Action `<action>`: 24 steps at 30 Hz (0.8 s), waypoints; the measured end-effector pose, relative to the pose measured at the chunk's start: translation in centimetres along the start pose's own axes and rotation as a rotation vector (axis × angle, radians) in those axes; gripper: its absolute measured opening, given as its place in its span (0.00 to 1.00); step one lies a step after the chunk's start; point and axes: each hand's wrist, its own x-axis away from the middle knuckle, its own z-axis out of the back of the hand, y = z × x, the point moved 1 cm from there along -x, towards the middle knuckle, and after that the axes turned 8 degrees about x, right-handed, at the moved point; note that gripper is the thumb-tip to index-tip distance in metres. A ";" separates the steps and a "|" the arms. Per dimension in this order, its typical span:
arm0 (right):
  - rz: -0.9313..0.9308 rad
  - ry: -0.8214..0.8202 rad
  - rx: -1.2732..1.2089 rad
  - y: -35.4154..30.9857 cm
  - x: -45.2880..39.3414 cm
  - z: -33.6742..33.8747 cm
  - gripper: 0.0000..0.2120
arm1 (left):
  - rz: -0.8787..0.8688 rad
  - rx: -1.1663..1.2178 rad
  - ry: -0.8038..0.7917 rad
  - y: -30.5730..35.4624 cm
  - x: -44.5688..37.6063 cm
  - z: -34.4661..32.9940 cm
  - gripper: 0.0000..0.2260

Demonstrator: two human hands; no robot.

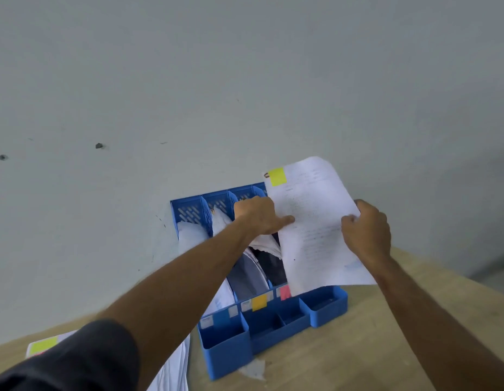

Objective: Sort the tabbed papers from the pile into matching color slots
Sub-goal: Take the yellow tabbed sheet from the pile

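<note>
Here, right hand grips yellow-tabbed paper above organizer.
</note>
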 end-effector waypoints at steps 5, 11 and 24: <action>0.178 0.173 0.201 -1.8 -0.4 1.8 0.12 | -0.100 0.098 0.018 2.3 -0.5 -1.9 0.27; 0.246 0.222 0.182 -4.0 -0.5 3.9 0.10 | -0.159 0.260 -0.200 3.5 -1.0 -2.6 0.34; 0.131 0.115 -0.286 -3.4 2.8 -6.2 0.04 | -0.101 0.743 0.001 1.3 -3.6 -0.7 0.53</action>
